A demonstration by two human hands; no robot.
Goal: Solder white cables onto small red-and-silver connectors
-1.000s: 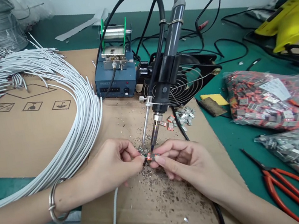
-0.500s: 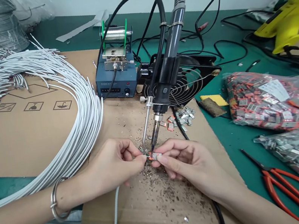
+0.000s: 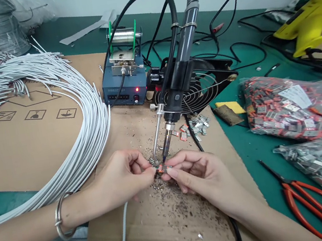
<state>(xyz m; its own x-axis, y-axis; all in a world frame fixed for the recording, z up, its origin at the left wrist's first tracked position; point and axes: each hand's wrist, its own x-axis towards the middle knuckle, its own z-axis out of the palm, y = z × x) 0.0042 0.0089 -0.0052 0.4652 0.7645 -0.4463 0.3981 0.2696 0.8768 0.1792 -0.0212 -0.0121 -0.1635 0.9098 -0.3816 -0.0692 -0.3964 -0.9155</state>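
Note:
Under the tip of a mounted soldering iron (image 3: 167,146), my two hands meet. My left hand (image 3: 129,173) pinches the end of a white cable (image 3: 125,221), whose length hangs down below the palm. Between the thumb and fingers of my right hand (image 3: 199,171) is a small metal USB connector (image 3: 165,168) with an orange-red part facing the cable end. The iron's tip touches or nearly touches the connector; I cannot tell which. A thin metal solder feed tube (image 3: 157,133) comes down beside the tip. My fingertips partly hide the joint.
A large bundle of white cables (image 3: 95,119) curves along the left. Behind stand a blue solder feeder (image 3: 124,87) with a solder spool (image 3: 124,36) and a black fan (image 3: 202,93). Bagged connectors (image 3: 289,111), red-handled scissors (image 3: 312,194) and loose connectors (image 3: 198,124) lie at right.
The red light on the solder feeder has come on. The connector has tilted slightly in my right hand, its metal face now darker. Both hands stay almost in place.

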